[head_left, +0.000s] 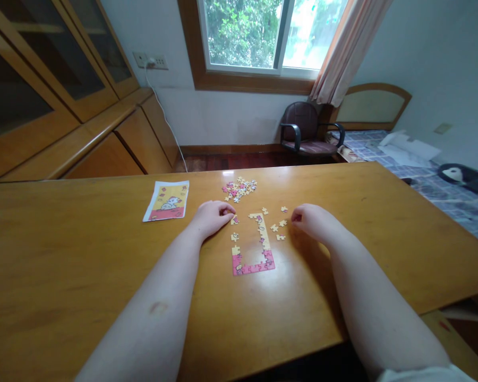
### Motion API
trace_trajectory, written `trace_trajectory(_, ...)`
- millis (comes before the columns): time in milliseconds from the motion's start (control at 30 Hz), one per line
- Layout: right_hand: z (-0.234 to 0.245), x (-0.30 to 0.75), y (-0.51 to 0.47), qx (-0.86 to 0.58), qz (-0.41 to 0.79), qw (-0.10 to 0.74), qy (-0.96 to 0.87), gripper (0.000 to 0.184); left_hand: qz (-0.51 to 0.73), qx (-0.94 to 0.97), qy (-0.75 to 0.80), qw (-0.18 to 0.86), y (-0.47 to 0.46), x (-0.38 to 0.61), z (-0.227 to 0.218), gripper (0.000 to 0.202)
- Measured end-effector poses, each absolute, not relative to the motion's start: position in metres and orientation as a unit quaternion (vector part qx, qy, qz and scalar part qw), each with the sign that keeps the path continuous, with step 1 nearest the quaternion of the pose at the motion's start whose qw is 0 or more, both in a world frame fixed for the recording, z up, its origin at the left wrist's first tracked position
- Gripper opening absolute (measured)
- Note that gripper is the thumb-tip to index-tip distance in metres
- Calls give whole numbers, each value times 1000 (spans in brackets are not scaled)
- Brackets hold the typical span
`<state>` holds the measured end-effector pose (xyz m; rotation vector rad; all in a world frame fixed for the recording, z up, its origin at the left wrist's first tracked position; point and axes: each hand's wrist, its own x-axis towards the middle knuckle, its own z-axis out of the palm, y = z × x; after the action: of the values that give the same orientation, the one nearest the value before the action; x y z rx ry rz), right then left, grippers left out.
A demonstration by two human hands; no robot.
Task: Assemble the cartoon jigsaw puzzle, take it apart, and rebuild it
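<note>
My left hand has thumb and forefinger pinched at the edge of a yellow and pink puzzle piece on the table. Below that piece lie a separate puzzle piece and a partly joined puzzle border, pink along the bottom and yellow up the right side. My right hand is closed, fingers curled, beside several loose yellow pieces; whatever its fingers may hold is hidden. Beyond the border sits a pile of mixed pieces.
A printed reference picture with a white cartoon animal lies left of my left hand. The wooden table reaches toward a window wall. Behind it stand a dark office chair and a bed; cabinets line the left.
</note>
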<state>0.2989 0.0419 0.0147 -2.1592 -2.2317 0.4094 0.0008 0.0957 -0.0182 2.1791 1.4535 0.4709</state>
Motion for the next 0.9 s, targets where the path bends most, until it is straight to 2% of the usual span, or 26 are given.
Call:
trace_trajectory(300, 4, 293, 48, -656, 175, 25, -734, 19, 170, 791, 534, 245, 95, 1, -17, 26)
trace_trajectory(667, 0, 290, 47, -650, 194, 1, -734, 7, 175, 791, 532, 244, 95, 1, -18, 26)
trace_trajectory(900, 3, 290, 44, -638, 227, 17, -735, 3, 170, 789, 537, 244, 94, 2, -16, 26)
